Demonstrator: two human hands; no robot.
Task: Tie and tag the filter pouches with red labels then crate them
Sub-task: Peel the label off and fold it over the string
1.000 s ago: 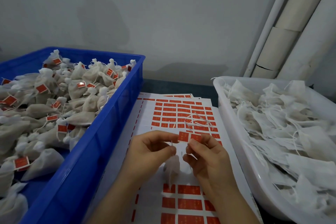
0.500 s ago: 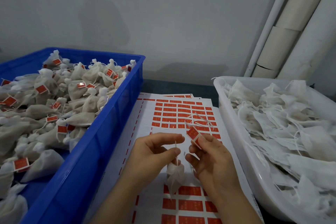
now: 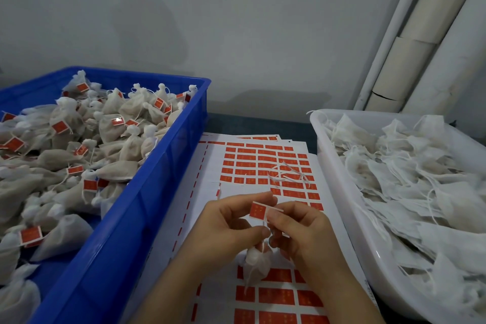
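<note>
Probably feather-light, the limp pouch [image 3: 256,262] hangs by its string [image 3: 263,224] (safest hold); left hand [image 3: 231,229] pinches string, right hand [image 3: 302,234] pinches red label [image 3: 259,211].

Label sheets [image 3: 205,171]: white paper backing, smooth, low sheen, red labels printed flat. Crate [image 3: 163,192] left of the sheets: blue hard plastic, smooth, mild gloss. Tied pouches [image 3: 118,171] in it: thin matt cloth, fine mesh look, beige fill showing through. Tub [image 3: 339,166] right of the sheets: white translucent plastic, glossy rim. Untied pouches [image 3: 394,179] inside: same thin white cloth, limp, crinkled. String [image 3: 286,177] lying on the sheets: white, matt, thin. Pouch [image 3: 256,262] over the sheets: gauzy cloth; label [image 3: 259,211] red paper. Wall [image 3: 236,34] behind the sheets: matt grey, faintly mottled. Pipe [image 3: 386,42]: smooth, white, looks plastic.
</note>
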